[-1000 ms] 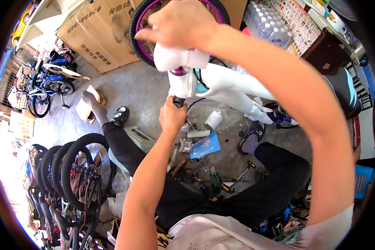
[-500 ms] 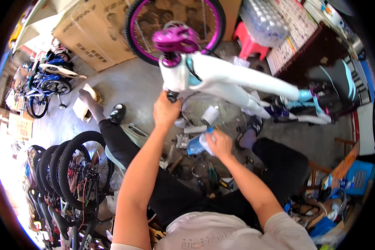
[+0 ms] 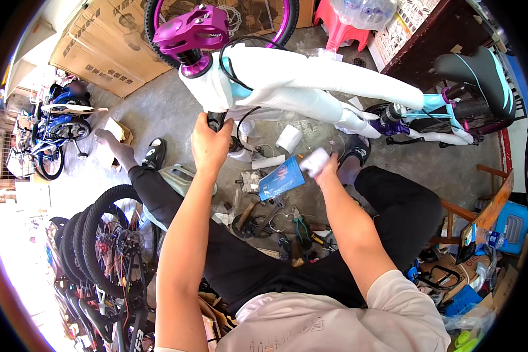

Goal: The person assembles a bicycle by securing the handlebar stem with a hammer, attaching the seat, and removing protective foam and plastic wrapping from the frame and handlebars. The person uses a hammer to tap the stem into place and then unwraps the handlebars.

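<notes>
Gripping bike (image 3: 334,73) by black tube (image 3: 216,121) with left hand (image 3: 210,144), clutching white bundle (image 3: 315,162) in right hand (image 3: 328,171); best steadied firmly.

Kind of place: a bicycle workshop.
Central machine: a white bicycle (image 3: 325,73) with light-blue rear tubes and a black saddle (image 3: 478,70).
Other bicycles: a close row of knobby tyres (image 3: 91,240) and frames at lower left; small blue bicycles (image 3: 44,130) farther off at upper left.
Packaging: large brown cardboard boxes (image 3: 108,58) along the far side, a purple-rimmed wheel (image 3: 291,26) in front of them.
Working surface: the grey floor (image 3: 158,117), strewn with pliers (image 3: 301,229), other tools and loose parts.
Right margin: mixed clutter (image 3: 452,281) near a blue plastic bin (image 3: 513,226).
</notes>
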`<state>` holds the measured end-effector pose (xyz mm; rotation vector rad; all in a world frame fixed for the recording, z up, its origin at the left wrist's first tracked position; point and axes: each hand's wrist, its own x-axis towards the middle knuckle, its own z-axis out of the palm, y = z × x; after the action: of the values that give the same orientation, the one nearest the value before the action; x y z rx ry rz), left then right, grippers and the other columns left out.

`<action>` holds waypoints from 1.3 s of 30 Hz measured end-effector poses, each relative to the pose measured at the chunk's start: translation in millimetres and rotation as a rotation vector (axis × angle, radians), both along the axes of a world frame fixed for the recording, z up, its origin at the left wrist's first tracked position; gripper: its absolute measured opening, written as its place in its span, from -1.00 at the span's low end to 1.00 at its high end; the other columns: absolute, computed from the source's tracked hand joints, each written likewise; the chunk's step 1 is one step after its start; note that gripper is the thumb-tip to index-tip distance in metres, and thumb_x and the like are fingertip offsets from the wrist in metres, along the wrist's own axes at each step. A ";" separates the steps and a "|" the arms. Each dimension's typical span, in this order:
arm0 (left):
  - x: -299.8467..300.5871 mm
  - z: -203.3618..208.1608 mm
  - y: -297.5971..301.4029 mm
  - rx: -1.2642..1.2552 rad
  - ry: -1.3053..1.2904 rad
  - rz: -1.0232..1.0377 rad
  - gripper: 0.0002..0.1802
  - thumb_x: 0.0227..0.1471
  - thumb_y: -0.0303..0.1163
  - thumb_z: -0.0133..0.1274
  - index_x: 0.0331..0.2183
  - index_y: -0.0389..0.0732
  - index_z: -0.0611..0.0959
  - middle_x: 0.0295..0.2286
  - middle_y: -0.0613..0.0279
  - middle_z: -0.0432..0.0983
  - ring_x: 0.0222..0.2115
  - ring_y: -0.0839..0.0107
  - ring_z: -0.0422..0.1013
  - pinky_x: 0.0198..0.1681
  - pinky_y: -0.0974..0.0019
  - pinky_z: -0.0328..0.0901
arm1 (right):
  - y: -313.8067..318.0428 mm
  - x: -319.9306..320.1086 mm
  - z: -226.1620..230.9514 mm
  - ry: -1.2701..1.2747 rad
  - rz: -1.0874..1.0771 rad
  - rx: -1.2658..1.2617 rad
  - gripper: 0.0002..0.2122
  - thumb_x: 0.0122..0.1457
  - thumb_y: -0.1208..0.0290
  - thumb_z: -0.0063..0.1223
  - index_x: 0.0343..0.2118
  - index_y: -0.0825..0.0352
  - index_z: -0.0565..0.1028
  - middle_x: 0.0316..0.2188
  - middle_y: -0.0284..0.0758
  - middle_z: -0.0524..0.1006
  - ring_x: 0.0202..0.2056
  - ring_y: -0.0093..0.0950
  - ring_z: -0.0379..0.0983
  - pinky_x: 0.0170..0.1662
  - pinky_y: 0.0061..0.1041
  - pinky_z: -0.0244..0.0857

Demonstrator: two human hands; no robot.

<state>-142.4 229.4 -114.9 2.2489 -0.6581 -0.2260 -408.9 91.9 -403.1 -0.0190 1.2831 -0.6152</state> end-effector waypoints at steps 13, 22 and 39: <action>-14.2 64.6 7.0 -0.295 -0.356 -0.027 0.04 -0.15 -0.40 0.36 0.28 -0.29 0.16 0.20 -0.10 0.21 0.16 0.08 0.29 0.12 0.02 0.27 | 73.2 78.5 126.0 0.158 0.577 -0.596 -0.79 0.29 0.30 0.13 -0.26 0.38 0.61 -0.40 -0.38 0.61 -0.43 -0.61 0.49 -0.35 -0.57 0.34; -26.7 93.1 -43.1 -0.174 -0.570 0.006 -0.08 -0.14 -0.50 0.12 0.26 -0.38 0.14 0.05 -0.33 0.35 -0.10 -0.25 0.46 -0.13 -0.07 0.41 | -30.9 126.8 386.6 0.451 0.096 -2.124 -0.94 0.18 0.52 0.10 -0.33 0.34 0.59 -0.39 -0.25 0.61 -0.37 -0.31 0.51 -0.23 -0.39 0.35; 45.8 61.3 -28.2 -0.505 -0.073 0.064 -0.66 -0.11 -0.61 -0.04 -0.23 -0.33 0.67 -0.46 0.35 0.53 -0.46 0.56 0.38 -0.36 0.44 0.30 | -69.7 151.7 402.4 0.983 0.924 -1.637 -0.61 0.23 0.02 -0.11 -0.30 0.21 0.65 -0.33 -0.14 0.67 -0.22 -0.10 0.60 -0.12 -0.16 0.44</action>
<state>-96.6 201.2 -53.6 1.7931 -0.6018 0.0533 -257.2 22.3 -0.6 -2.3404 1.0998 -0.6670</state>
